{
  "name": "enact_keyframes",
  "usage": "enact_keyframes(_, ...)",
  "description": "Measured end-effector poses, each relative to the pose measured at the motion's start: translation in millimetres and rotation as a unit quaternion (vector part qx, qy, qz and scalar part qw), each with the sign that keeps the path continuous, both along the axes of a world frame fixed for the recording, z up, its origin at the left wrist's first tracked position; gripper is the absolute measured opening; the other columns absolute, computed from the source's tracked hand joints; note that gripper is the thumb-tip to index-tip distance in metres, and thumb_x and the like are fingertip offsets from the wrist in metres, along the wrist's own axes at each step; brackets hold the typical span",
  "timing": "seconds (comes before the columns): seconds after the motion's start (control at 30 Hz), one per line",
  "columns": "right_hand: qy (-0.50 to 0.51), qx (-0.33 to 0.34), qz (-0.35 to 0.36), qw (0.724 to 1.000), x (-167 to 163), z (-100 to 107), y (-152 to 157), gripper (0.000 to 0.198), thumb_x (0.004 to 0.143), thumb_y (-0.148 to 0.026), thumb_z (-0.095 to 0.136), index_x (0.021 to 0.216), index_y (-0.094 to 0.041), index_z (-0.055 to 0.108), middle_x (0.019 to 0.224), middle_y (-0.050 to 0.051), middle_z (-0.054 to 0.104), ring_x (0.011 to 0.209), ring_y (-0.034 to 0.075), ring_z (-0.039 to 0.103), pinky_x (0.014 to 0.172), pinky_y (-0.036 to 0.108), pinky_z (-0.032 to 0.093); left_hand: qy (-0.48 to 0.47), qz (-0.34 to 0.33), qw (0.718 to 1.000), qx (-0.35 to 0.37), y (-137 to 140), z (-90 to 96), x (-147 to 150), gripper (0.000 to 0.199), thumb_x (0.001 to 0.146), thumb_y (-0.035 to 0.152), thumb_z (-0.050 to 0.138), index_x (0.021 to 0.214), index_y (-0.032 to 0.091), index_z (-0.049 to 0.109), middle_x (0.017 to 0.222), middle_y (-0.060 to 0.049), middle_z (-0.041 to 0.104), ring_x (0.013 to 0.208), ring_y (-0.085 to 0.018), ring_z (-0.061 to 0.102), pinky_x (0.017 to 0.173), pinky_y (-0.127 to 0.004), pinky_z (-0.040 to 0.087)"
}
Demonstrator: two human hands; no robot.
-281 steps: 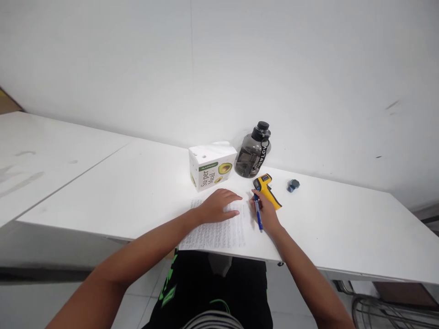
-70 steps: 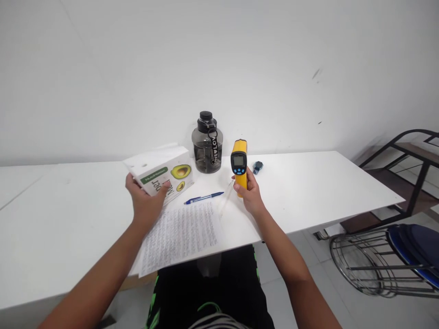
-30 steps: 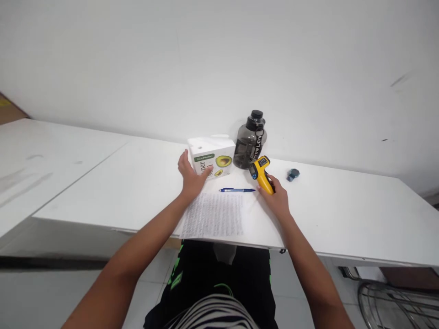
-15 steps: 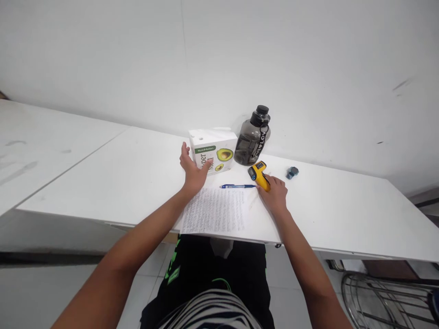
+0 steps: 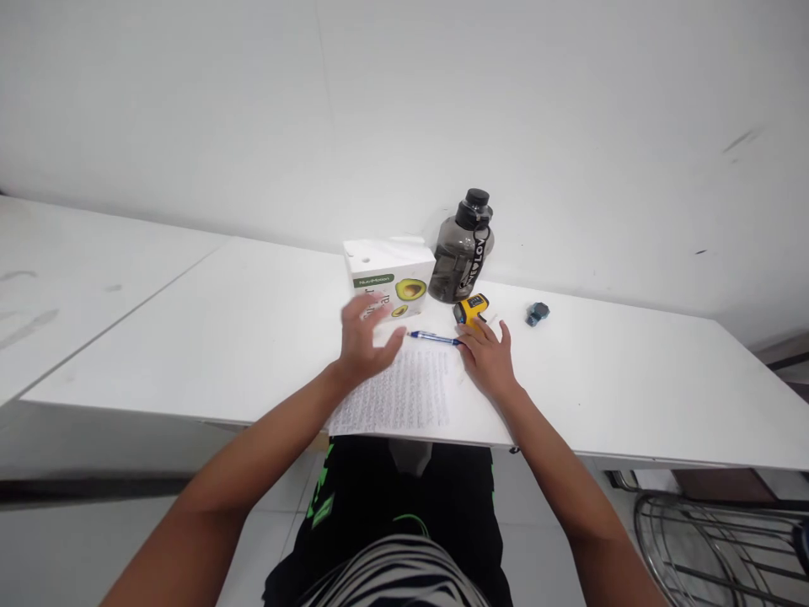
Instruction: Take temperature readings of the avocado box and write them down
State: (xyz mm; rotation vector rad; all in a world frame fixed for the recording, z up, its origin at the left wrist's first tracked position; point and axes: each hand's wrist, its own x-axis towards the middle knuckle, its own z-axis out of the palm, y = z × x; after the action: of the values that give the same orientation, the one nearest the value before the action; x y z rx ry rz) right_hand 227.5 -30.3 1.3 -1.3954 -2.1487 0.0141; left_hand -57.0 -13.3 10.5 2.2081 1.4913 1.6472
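Note:
My left hand (image 5: 366, 341) hovers in front of a white box (image 5: 409, 289) printed with avocados, its thumb and fingers apart and nothing in its grasp. Below that hand lies a sheet of paper (image 5: 404, 400) covered in dense writing. A blue pen (image 5: 435, 338) rests along the sheet's top edge. My right hand (image 5: 490, 358) is spread at the pen's right end, its fingertips over the handle of a yellow and black infrared thermometer (image 5: 471, 308). Those fingers partly hide the handle; they do not wrap round it.
A grey translucent water bottle (image 5: 460, 257) with a black cap stands behind the thermometer, close to the wall. To the right lies a small dark blue item (image 5: 538, 314), perhaps a watch. A metal rack (image 5: 714, 539) is below the white table (image 5: 632, 379) at the right.
My left hand has come off the box's side and moved toward me. The right hand has loosened from the thermometer's handle and shifted left, toward the pen's end.

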Motion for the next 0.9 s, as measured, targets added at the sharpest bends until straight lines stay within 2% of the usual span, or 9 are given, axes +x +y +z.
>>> enact_keyframes(0.1,0.107,0.0,-0.071,0.992,4.3,2.3,1.1,0.026,0.101,-0.029,0.049,0.108,-0.024,0.074,0.124,0.011,0.081,0.137,0.032,0.064,0.128,0.07,0.019,0.149,-0.18,0.972,-0.023,-11.5,-0.8,7.5,0.03,0.098,0.05,0.057,0.109,0.027,0.073,0.092,-0.006,0.076,0.092,-0.025,0.072,0.095,-0.048,0.056)
enact_keyframes(0.17,0.233,-0.012,-0.125,0.964,6.6,5.4,1.7,0.028,0.101,-0.041,0.051,0.11,-0.024,0.07,0.12,0.012,0.081,0.129,0.031,0.069,0.125,0.067,0.031,0.211,-0.25,0.943,-0.064,-15.6,2.1,14.0,0.036,0.102,0.051,0.053,0.115,0.025,0.077,0.092,-0.007,0.078,0.088,-0.023,0.072,0.089,-0.043,0.056)
enact_keyframes(0.23,0.381,-0.037,-0.142,0.913,9.6,11.1,2.1,0.036,0.096,-0.054,0.058,0.113,-0.023,0.065,0.117,0.013,0.081,0.12,0.03,0.073,0.116,0.061,0.046,0.253,-0.282,0.919,-0.111,-15.9,5.2,18.9,0.045,0.101,0.057,0.057,0.127,0.026,0.076,0.118,-0.011,0.079,0.11,-0.028,0.071,0.099,-0.046,0.055)
enact_keyframes(0.33,0.533,-0.121,-0.075,0.834,17.5,24.4,1.8,0.052,0.085,-0.068,0.071,0.113,-0.025,0.063,0.11,0.01,0.08,0.112,0.029,0.075,0.1,0.05,0.059,0.294,-0.291,0.891,-0.187,-12.6,5.7,21.5,0.06,0.093,0.068,0.065,0.143,0.035,0.07,0.165,-0.011,0.053,0.151,-0.041,0.047,0.123,-0.058,0.039)
enact_keyframes(0.47,0.558,-0.202,0.025,0.805,26.1,41.2,-2.3,0.055,0.074,-0.078,0.077,0.095,-0.03,0.06,0.097,0.005,0.075,0.096,0.027,0.074,0.085,0.046,0.062,0.309,-0.273,0.86,-0.301,-7.6,3.4,21.1,0.083,0.081,0.083,0.069,0.153,0.042,0.059,0.178,-0.008,0.033,0.165,-0.049,0.021,0.129,-0.068,0.024)
enact_keyframes(0.57,0.538,-0.196,0.078,0.816,19.0,43.7,-8.6,0.058,0.067,-0.072,0.086,0.079,-0.029,0.051,0.089,0.001,0.069,0.079,0.021,0.067,0.074,0.039,0.058,0.305,-0.266,0.849,-0.34,-4.6,4.8,19.5,0.088,0.073,0.085,0.073,0.15,0.045,0.062,0.18,-0.006,0.029,0.167,-0.05,0.015,0.13,-0.071,0.019)
enact_keyframes(0.67,0.43,-0.208,0.114,0.871,1.9,37.2,-18.2,0.053,0.075,-0.069,0.081,0.071,-0.027,0.049,0.072,-0.002,0.058,0.063,0.017,0.055,0.061,0.032,0.05,0.302,-0.261,0.847,-0.351,-2.6,6.7,15.7,0.087,0.071,0.084,0.076,0.149,0.046,0.063,0.181,-0.003,0.027,0.168,-0.048,0.012,0.132,-0.069,0.016)
enact_keyframes(0.8,0.247,-0.169,0.033,0.954,-16.5,23.3,-26.9,0.035,0.09,-0.06,0.068,0.081,-0.027,0.06,0.068,-0.001,0.062,0.061,0.019,0.057,0.062,0.032,0.048,0.29,-0.27,0.851,-0.345,-2.2,9.5,10.9,0.085,0.07,0.081,0.08,0.147,0.047,0.064,0.18,-0.002,0.029,0.168,-0.047,0.014,0.132,-0.069,0.018)
enact_keyframes(0.9,0.171,-0.096,-0.058,0.979,-15.3,16.1,-21.1,0.028,0.095,-0.054,0.06,0.096,-0.027,0.069,0.087,0.005,0.076,0.078,0.025,0.07,0.072,0.035,0.053,0.295,-0.274,0.85,-0.341,-2.8,12.2,10.7,0.084,0.072,0.08,0.08,0.147,0.046,0.064,0.179,-0.003,0.03,0.169,-0.045,0.014,0.133,-0.069,0.016)
